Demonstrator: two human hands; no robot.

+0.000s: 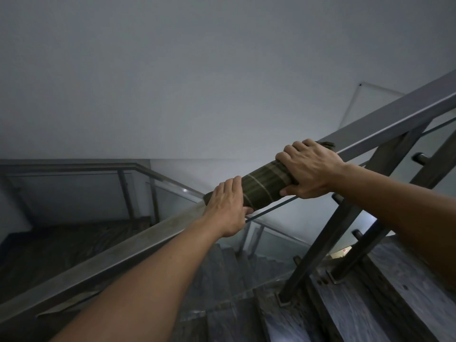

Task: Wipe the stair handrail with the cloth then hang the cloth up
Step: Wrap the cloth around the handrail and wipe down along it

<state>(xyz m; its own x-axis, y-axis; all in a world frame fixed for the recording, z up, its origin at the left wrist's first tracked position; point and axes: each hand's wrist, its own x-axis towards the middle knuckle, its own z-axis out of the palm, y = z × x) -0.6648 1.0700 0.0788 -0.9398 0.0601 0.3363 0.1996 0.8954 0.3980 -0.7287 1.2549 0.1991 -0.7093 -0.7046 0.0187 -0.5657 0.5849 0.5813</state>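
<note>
A dark green cloth [265, 187] with pale stripes is wrapped over the sloping metal handrail [118, 257], stretched between both hands. The right hand [312, 169] closes around the cloth's upper end, fingers curled over the far side of the rail and thumb tucked underneath. Just below it, the left hand [228, 206] clasps the cloth's lower end the same way, fingers together over the top, thumb under the rail. Beneath the hands a glass panel [274, 245] sits under the rail, and grey stairs [246, 314] run down beyond it.
</note>
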